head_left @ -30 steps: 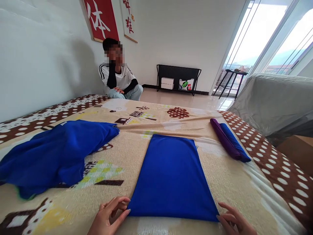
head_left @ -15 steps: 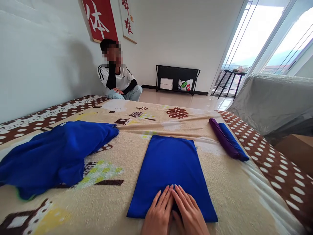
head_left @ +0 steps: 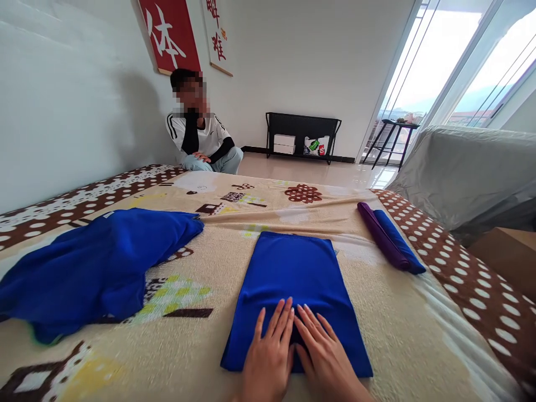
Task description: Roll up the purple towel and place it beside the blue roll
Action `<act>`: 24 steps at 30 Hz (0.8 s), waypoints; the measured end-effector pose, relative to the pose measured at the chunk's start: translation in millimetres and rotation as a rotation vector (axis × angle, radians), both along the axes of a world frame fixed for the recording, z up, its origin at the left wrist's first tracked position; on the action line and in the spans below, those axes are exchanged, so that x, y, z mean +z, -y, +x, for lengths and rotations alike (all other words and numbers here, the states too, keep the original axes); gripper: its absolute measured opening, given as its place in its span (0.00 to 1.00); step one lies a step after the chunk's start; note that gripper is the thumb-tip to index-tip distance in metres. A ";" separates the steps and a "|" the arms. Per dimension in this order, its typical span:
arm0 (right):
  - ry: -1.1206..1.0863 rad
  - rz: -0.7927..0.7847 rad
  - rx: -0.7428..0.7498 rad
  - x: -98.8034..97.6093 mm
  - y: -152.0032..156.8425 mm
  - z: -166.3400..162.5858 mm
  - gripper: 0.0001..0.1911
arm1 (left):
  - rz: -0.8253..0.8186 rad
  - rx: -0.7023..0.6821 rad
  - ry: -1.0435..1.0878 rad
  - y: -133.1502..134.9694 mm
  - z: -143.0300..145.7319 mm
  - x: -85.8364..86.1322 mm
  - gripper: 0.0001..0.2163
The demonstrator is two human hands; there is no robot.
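A blue cloth [head_left: 297, 268], folded into a flat rectangle, lies in front of me on a patterned blanket [head_left: 188, 357]. Both my hands rest palm down on its near part. My left hand [head_left: 270, 352] has its fingers stretched out flat. Beside it, my right hand [head_left: 324, 349] lies just as flat, the two nearly touching at the thumbs. Small wrinkles run across the cloth just ahead of my fingertips. To the left, a second blue cloth [head_left: 96, 262] is spread loosely in a crumpled heap. On the right lie a purple rolled cloth [head_left: 382, 237] and a blue rolled cloth [head_left: 400, 243], side by side.
A person [head_left: 205, 134] sits at the far left corner of the bed. Against the back wall stands a black rack [head_left: 304, 120] holding boxes and a bag. A covered piece of furniture [head_left: 473, 167], a cardboard box [head_left: 506, 251] and a black stool [head_left: 393, 137] are at the right.
My hands have slid slightly forward on the folded cloth, fingers spreading a little. Wrinkles have formed ahead of them, and the cloth's near left corner has shifted slightly inward.
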State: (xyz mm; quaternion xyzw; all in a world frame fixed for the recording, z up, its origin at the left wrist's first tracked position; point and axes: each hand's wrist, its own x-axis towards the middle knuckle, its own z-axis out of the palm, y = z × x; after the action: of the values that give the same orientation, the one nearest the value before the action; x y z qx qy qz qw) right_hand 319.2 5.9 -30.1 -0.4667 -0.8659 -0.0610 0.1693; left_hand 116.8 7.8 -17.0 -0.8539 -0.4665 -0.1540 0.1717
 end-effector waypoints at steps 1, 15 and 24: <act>-0.005 -0.061 0.017 0.4 -6.9 -2.0 0.30 | -0.041 -0.012 0.001 -4.7 -0.3 -1.2 0.28; -0.034 -0.156 -0.005 12.6 -37.2 2.7 0.28 | -0.326 -0.061 0.073 -35.7 -12.0 17.1 0.30; -0.103 -0.169 -0.214 8.0 -68.5 69.5 0.31 | -0.346 0.081 0.109 -82.1 -54.8 14.5 0.27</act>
State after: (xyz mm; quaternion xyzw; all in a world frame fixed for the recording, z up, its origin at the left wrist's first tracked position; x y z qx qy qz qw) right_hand 388.7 74.3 -22.1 -0.5713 -0.8035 0.0183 0.1664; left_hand 62.0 89.9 -2.5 -0.8416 -0.5287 -0.1106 0.0029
